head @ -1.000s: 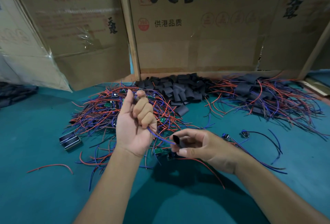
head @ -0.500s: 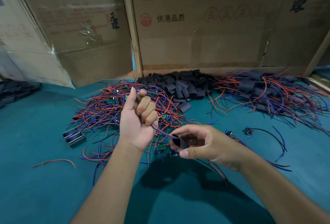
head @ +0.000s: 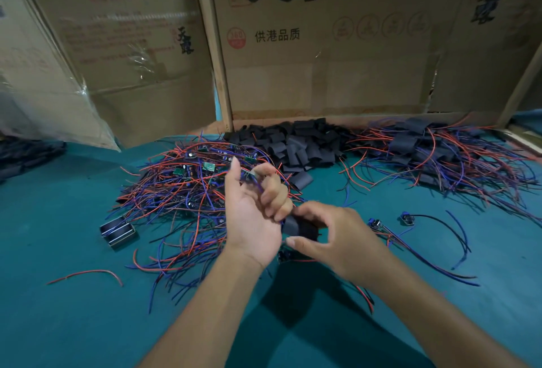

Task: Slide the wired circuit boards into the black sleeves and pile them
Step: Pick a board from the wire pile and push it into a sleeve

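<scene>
Holding a black sleeve pinched between thumb and fingers, the right hand meets the left hand, whose curled fingers grip the blue wires of a small board above the green table. Behind lie a tangle of wired boards, a heap of empty sleeves, and the finished pile to the right, before cardboard boxes.

Teal tabletop; printed cardboard boxes behind
</scene>
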Demonstrator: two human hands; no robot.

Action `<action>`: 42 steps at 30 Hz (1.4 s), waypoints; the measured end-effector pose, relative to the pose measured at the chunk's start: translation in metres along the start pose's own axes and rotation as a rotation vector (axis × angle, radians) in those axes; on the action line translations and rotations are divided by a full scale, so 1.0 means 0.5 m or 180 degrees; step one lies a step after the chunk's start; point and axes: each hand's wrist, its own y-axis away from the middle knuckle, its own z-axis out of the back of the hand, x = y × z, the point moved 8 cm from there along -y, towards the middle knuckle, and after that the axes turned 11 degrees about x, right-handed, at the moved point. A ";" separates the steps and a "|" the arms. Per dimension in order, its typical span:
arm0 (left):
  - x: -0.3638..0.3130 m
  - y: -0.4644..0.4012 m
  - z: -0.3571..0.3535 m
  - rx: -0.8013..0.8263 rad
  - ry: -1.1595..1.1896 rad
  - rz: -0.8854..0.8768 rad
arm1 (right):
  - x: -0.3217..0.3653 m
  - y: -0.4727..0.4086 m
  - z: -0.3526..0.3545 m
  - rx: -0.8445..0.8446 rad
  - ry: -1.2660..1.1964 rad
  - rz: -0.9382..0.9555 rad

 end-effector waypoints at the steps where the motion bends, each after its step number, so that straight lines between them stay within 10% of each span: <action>1: 0.004 0.000 0.007 -0.0108 -0.0087 -0.0020 | -0.005 0.000 0.000 -0.0031 -0.0057 -0.0035; 7: 0.021 0.004 0.003 -0.0220 -0.1363 0.0205 | -0.022 0.006 0.020 -0.0428 -0.0287 -0.0138; 12: 0.070 0.014 -0.018 -0.0109 -0.1733 0.0582 | -0.012 0.021 0.055 -0.1101 0.1584 -0.0468; 28: 0.066 0.023 0.011 -0.0566 -0.2970 0.0330 | -0.010 0.019 0.043 -0.1190 0.0145 0.0176; 42: 0.026 0.006 0.017 -0.0170 -0.3027 0.0224 | -0.017 0.018 0.066 -0.0911 0.0613 0.0149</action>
